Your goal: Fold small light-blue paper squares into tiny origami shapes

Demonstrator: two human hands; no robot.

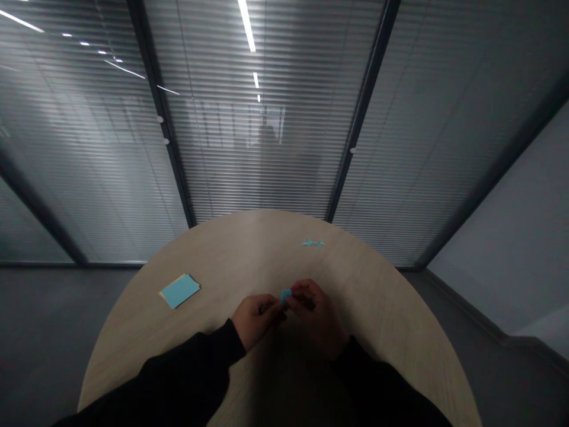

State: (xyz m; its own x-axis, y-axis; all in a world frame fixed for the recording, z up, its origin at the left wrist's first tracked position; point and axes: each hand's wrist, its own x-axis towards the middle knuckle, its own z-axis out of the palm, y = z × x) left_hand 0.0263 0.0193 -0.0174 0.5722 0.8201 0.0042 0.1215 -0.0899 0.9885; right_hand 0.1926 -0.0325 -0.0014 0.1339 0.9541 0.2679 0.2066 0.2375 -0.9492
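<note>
While the fingers of left hand [256, 320] and right hand [316, 317] pinch blue paper [285, 296], one folded shape [313, 242] looks done on the desk [249, 249]; note pad [180, 290] sits left.

Your black sleeves [186, 376] end at your hands, and between your left hand [256, 320] and right hand [316, 317] shows sky-blue paper [285, 295]. Left of your left hand, a sky-blue note pad [180, 290] shows a yellow edge. Beyond your right hand lies a sky-blue paper scrap [313, 242], on a pale wood-grained tabletop [249, 255].
</note>
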